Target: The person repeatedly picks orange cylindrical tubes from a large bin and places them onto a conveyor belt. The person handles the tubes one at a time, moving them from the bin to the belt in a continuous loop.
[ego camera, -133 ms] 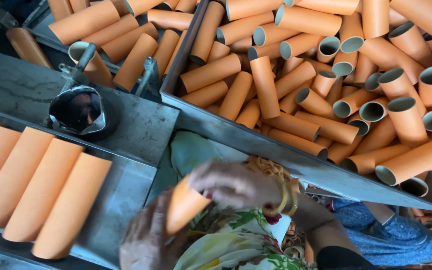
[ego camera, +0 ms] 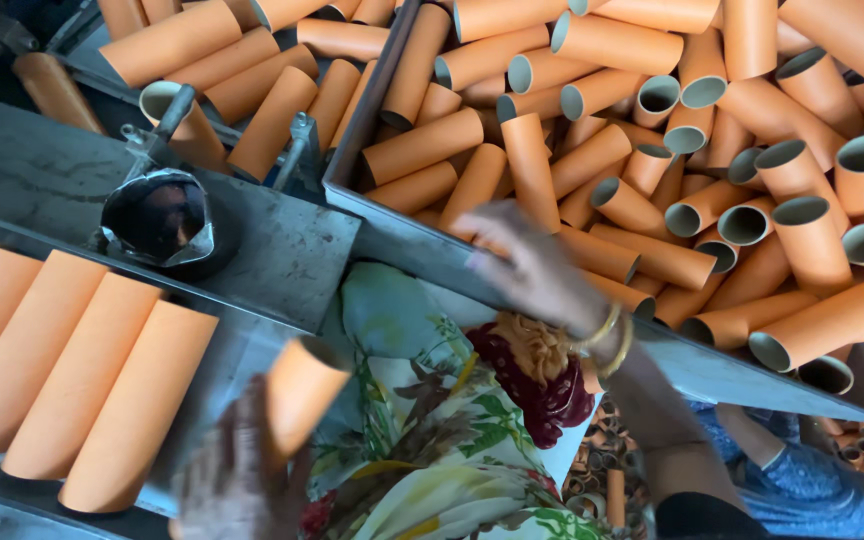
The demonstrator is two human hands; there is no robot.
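Lower centre: the left hand [ego camera: 237,480] has its fingers closed around 1 orange tube [ego camera: 300,390]. Centre frame: the right hand [ego camera: 537,270] hovers over the metal bin [ego camera: 392,215] of orange tubes [ego camera: 652,150]; its finger spread cannot be told through the blur.

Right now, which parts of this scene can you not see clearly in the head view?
- Left hand: motion blur hides how its fingers grip the orange tube.
- Right hand: blurred over the bin of tubes; contact with any tube cannot be told.
- Row of tubes on the tray: the left frame edge cuts it.
- Dark metal cup: its inside is too dark to read.
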